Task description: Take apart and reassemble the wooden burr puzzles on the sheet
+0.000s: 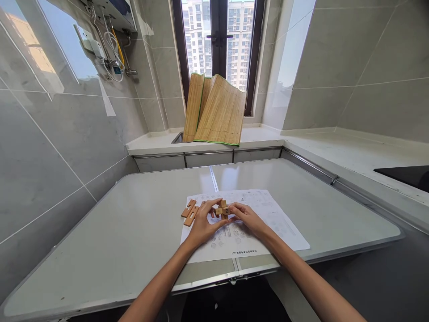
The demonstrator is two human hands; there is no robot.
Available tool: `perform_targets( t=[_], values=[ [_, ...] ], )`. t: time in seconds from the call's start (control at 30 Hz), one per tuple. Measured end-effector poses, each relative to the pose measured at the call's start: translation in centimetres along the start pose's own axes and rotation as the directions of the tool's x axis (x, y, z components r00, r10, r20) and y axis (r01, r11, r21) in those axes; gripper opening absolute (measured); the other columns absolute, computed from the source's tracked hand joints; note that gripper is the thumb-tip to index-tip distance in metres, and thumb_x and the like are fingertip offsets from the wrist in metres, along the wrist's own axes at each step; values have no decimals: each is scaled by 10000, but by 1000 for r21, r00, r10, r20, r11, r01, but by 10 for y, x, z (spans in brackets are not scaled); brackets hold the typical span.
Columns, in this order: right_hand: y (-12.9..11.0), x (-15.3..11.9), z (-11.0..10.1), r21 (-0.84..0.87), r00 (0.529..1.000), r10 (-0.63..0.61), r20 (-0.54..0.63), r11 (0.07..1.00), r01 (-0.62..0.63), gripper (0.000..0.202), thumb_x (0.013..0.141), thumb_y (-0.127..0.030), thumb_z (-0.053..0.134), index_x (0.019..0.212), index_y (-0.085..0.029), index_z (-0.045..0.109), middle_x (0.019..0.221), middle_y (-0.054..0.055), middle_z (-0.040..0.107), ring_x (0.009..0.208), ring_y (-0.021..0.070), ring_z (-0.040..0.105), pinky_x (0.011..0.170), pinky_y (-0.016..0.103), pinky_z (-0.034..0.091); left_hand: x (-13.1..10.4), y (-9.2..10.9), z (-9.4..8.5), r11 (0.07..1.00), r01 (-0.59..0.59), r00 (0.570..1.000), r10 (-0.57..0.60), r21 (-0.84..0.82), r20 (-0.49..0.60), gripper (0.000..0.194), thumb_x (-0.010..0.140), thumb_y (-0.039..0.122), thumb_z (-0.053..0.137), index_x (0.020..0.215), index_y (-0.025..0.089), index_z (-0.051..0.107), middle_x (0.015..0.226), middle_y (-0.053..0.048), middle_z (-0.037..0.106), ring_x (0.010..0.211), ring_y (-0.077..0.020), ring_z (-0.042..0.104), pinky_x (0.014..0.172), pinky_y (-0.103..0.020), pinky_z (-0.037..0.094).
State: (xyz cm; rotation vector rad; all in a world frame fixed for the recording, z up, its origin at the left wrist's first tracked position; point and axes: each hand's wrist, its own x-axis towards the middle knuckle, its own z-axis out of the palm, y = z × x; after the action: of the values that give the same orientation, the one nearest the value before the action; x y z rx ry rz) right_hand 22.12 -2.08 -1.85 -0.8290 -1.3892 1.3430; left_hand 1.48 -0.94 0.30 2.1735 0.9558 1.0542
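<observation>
Over the printed paper sheet point(248, 252), a small wooden block assembly point(222, 210) with crossing pieces is held between both hands. My left hand point(204, 225) grips it from the left, thumb below and fingers curled around the far side. From the right, my right hand point(247, 216) holds it with its fingertips. A dark mark shows on the piece near my right fingertips. Flat wooden pieces with cut-outs point(191, 216) lie beside my left hand, at the sheet's left edge; one is partly hidden behind that hand.
The pale folding table point(134, 232) has a metal-edged seam down its middle. Beyond it, a folded bamboo mat point(221, 112) stands on the white counter point(258, 134) before the window. A black panel point(407, 175) lies on the right counter.
</observation>
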Motion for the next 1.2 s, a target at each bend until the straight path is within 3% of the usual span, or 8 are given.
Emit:
perform_targets(
  t=[0.13,0.23,0.4,0.53,0.67,0.83,1.0,1.2],
  values=[
    [2,3,-5,26,989,9,-148,1000,-5,407,886,-599,647,978,-213,742,1161,88,735,1085,266,679,884,394,585,0,-6,2,1000,15,999,-14,11,-48,695,837,401,768,1447,338,443,1304,-60,594,900,-181,613,860,-381,539],
    [7,7,-15,54,946,22,-324,999,-5,426,866,-610,661,993,-211,744,1194,97,731,1097,272,685,853,372,597,1,-14,4,995,58,990,-47,76,-132,586,851,387,751,1370,304,493,1223,-54,604,914,-182,608,866,-369,525],
    [19,9,-37,-95,776,-42,-630,995,-24,442,876,-618,613,979,-199,710,1113,107,754,1045,279,701,779,355,582,0,-23,6,985,122,987,-107,122,-123,413,895,368,687,1269,270,544,1154,-53,591,921,-188,610,815,-344,527],
    [25,6,-51,-370,626,-118,-771,883,-290,399,901,-583,558,908,-203,680,981,106,771,937,276,699,780,357,505,-1,-24,8,987,112,993,-105,117,-57,299,920,338,631,1205,264,580,1224,-64,560,960,-191,614,837,-357,530],
    [30,3,-61,-482,498,-213,-840,715,-506,390,935,-565,492,908,-213,658,955,132,757,885,288,666,715,350,418,-2,-23,8,988,113,993,-108,109,-46,238,929,330,596,1154,255,611,1222,-66,560,978,-196,618,836,-357,532],
    [43,1,-75,-498,401,-309,-862,657,-565,381,947,-542,469,894,-198,623,942,195,715,877,330,619,695,381,377,-3,-21,7,987,116,993,-115,109,-19,195,930,323,584,1102,245,632,1191,-64,563,978,-201,617,830,-363,532],
    [53,1,-83,-572,362,-443,-820,619,-539,394,936,-555,474,851,-197,615,1027,209,671,981,348,569,818,429,391,-4,-20,5,990,65,998,-64,127,-15,181,940,303,559,1086,237,642,1194,-72,563,995,-215,623,865,-390,532],
    [53,1,-84,-522,349,-387,-853,637,-568,411,897,-578,509,755,-202,596,1128,237,585,1051,383,533,899,489,378,-5,-19,4,986,44,999,-48,159,16,183,937,298,562,1090,241,646,1216,-75,557,1018,-225,624,885,-400,537]
  ],
)
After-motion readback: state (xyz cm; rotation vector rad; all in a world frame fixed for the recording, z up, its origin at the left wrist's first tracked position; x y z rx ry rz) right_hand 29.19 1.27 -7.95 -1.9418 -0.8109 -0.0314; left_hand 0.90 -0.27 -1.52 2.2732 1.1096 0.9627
